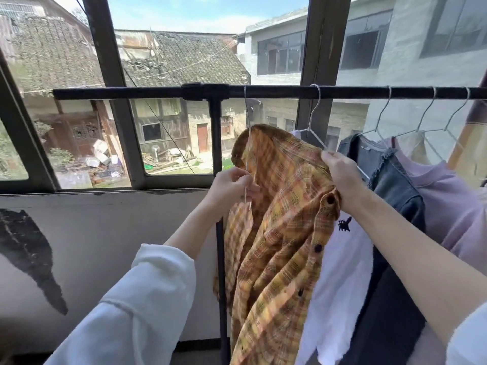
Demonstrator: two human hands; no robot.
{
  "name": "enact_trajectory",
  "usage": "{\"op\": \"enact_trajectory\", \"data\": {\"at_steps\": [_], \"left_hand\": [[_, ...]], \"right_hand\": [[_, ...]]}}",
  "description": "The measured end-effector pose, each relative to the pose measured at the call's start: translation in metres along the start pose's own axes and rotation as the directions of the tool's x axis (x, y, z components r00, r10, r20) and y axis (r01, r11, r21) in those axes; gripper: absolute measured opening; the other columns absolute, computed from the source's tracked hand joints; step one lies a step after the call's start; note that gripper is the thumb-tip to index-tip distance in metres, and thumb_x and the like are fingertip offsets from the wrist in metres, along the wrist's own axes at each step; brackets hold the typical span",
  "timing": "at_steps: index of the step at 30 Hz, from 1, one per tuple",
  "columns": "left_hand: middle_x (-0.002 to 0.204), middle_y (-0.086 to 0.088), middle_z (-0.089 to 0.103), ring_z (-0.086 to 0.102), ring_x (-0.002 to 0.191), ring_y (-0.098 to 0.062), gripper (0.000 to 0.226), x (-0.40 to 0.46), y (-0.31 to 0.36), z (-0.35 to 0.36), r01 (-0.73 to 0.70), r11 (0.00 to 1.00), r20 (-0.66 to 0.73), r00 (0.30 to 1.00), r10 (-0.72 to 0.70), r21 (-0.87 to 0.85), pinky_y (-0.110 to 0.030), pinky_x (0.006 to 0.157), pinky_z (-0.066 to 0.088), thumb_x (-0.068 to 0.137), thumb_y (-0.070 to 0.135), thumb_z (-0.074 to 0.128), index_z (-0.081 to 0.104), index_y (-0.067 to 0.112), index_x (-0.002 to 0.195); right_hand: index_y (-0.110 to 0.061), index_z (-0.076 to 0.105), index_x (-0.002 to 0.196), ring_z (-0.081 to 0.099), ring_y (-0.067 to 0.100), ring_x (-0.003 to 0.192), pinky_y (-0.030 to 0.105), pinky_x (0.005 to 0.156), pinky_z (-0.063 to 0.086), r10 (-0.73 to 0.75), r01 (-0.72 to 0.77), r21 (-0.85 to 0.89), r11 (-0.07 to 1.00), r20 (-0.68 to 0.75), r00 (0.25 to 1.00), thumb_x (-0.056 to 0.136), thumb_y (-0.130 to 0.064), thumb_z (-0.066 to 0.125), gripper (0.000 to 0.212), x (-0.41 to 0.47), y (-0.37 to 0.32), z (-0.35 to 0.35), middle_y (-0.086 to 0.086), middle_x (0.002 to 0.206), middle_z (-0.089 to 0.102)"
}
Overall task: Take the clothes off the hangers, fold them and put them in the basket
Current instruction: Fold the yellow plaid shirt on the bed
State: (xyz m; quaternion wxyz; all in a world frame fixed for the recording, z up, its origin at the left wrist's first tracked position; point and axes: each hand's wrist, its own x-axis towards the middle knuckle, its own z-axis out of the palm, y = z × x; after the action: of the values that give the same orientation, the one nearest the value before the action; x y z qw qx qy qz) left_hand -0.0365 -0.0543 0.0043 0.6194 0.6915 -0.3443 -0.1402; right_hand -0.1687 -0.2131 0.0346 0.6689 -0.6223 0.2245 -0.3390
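An orange-and-yellow plaid shirt hangs from a thin wire hanger hooked on the black rail. My left hand pinches the hanger's wire at the shirt's left shoulder. My right hand grips the shirt's right shoulder and button edge. Behind it on the rail hang a white shirt with a small black cat print, a dark denim garment and a lilac top, each on a wire hanger. No basket is in view.
The rail's black upright post stands just left of the plaid shirt. Behind it a low wall carries dark-framed windows looking onto tiled roofs and a yard.
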Motion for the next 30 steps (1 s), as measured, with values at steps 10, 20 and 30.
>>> {"op": "enact_trajectory", "data": {"at_steps": [10, 20, 30], "left_hand": [[0.084, -0.003, 0.066, 0.064, 0.078, -0.014, 0.021, -0.006, 0.022, -0.001, -0.110, 0.961, 0.021, 0.993, 0.119, -0.254, -0.022, 0.073, 0.053, 0.096, 0.024, 0.049, 0.063, 0.011, 0.087], [0.157, -0.007, 0.017, 0.019, 0.143, -0.024, 0.082, 0.046, -0.039, 0.012, 0.101, 0.952, -0.089, 0.993, -0.078, 0.291, -0.040, 0.116, 0.021, 0.088, 0.030, 0.062, 0.012, 0.015, 0.151], [0.138, -0.011, 0.046, 0.049, 0.121, -0.024, 0.067, 0.043, -0.108, 0.056, 0.302, 0.920, 0.284, 0.886, -0.367, 0.248, -0.028, 0.096, 0.038, 0.088, 0.010, 0.055, 0.024, 0.015, 0.147]], "right_hand": [[-0.010, 0.062, 0.102, 0.059, 0.024, 0.078, 0.036, 0.073, 0.047, -0.020, 0.114, -0.683, 0.721, 0.144, 0.989, 0.094, -0.022, 0.051, 0.019, -0.007, 0.045, 0.021, 0.012, 0.088, 0.067], [-0.017, 0.057, 0.097, 0.050, 0.006, 0.067, 0.001, 0.049, 0.038, -0.257, 0.237, -0.455, 0.859, 0.018, 0.966, 0.096, -0.012, 0.047, 0.011, -0.001, 0.042, 0.009, -0.008, 0.076, 0.057], [-0.012, 0.062, 0.099, 0.057, 0.020, 0.082, 0.027, 0.075, 0.051, -0.199, 0.226, -0.402, 0.887, 0.109, 0.974, 0.096, -0.013, 0.049, 0.013, 0.000, 0.055, -0.015, 0.021, 0.095, 0.064]]}}
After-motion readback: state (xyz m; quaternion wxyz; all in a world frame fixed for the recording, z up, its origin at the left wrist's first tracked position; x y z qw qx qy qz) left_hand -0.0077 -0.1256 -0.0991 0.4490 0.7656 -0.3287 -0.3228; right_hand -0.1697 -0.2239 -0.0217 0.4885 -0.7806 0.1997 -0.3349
